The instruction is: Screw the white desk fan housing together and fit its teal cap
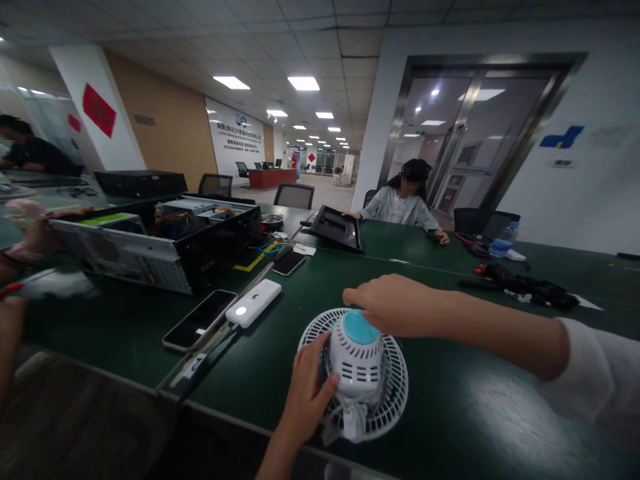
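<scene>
A small white electric fan lies grille-down on the green table, its motor housing pointing up with a light-blue round cap on top. My left hand grips the near left side of the housing, thumb and fingers spread around it. Above the cap is my right hand, its fingers curled and the thumb side touching the cap's edge. Whether anything small is between those fingers is hidden. A white plug and bundled cord rest against the fan's near side.
Left of the fan lie a white power bank and phones. An open computer case stands farther left, with another person's hands beside it. Across the table, a person holds a dark panel. A water bottle is at the right.
</scene>
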Available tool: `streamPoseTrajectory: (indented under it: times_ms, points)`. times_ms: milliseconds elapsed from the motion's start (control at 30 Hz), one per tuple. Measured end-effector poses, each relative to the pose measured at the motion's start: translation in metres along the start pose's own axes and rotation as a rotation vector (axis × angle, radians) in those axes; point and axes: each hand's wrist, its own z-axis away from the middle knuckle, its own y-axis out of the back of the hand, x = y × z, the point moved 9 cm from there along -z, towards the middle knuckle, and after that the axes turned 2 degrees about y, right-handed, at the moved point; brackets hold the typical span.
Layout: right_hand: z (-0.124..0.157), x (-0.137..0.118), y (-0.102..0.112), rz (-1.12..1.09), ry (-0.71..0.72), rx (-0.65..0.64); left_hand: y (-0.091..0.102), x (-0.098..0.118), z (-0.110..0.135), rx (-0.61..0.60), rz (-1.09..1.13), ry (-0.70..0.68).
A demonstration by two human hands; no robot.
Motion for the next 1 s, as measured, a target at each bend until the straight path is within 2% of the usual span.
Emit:
streamPoseTrajectory:
  times_ms: [67,133,300,433,567,700,800,933,1000]
  points:
    - [0.006,-0.012,0.004,0.053,0.194,0.006,0.0,0.0,0.0,-0.002,0.004,-0.001]
    - [0.009,-0.02,0.003,0.126,0.316,0.001,0.0,0.0,-0.001,-0.005,-0.001,-0.001]
    - [0.007,-0.027,0.002,0.223,0.407,0.048,0.0,0.0,-0.001,-0.009,-0.01,0.006]
    - [0.004,-0.028,0.0,0.209,0.428,0.059,-0.001,0.0,0.0,-0.007,-0.019,0.005]
    - [-0.003,-0.022,-0.008,0.09,0.317,0.032,-0.003,0.001,0.0,-0.019,-0.053,-0.005]
    - [-0.009,-0.006,-0.017,0.052,0.005,0.056,-0.003,0.001,0.0,-0.018,-0.055,-0.003]
    - [-0.006,0.005,-0.024,0.007,-0.196,0.028,-0.003,0.004,0.001,-0.012,-0.069,-0.021]
    - [0.003,0.012,-0.019,-0.025,-0.23,0.001,-0.002,0.007,0.001,-0.014,-0.096,-0.026]
    - [0.007,0.012,-0.01,-0.031,-0.15,0.025,-0.002,0.009,0.0,-0.023,-0.098,-0.017]
